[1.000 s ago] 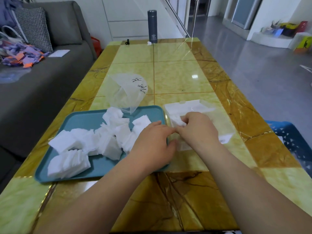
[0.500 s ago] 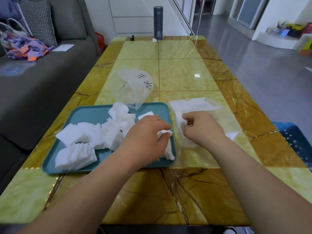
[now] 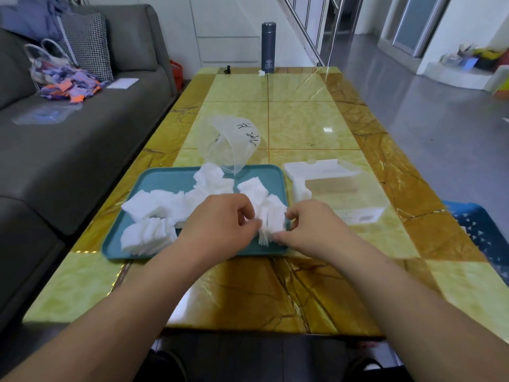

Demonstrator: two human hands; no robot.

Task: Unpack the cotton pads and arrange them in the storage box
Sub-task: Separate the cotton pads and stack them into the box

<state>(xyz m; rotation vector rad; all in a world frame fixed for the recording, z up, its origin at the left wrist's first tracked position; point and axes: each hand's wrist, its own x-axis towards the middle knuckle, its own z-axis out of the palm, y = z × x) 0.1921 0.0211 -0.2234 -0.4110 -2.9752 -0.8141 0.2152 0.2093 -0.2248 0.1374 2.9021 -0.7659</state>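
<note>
Left hand (image 3: 220, 224) and right hand (image 3: 311, 230) both curled, pinching one stack of cotton pads (image 3: 271, 219) between them, over the teal tray (image 3: 165, 177). Loose cotton pads (image 3: 154, 210) heaped left of the left hand. Clear storage box (image 3: 344, 194) on the surface (image 3: 275, 293) just beyond the right hand, a few pads at its left end. Plastic bag (image 3: 231, 142) beyond the left hand.

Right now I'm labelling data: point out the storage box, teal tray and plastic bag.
storage box (image 3: 364, 215): head view, near wall.
teal tray (image 3: 161, 183): head view, bare floor.
plastic bag (image 3: 230, 140): head view, crumpled middle.
</note>
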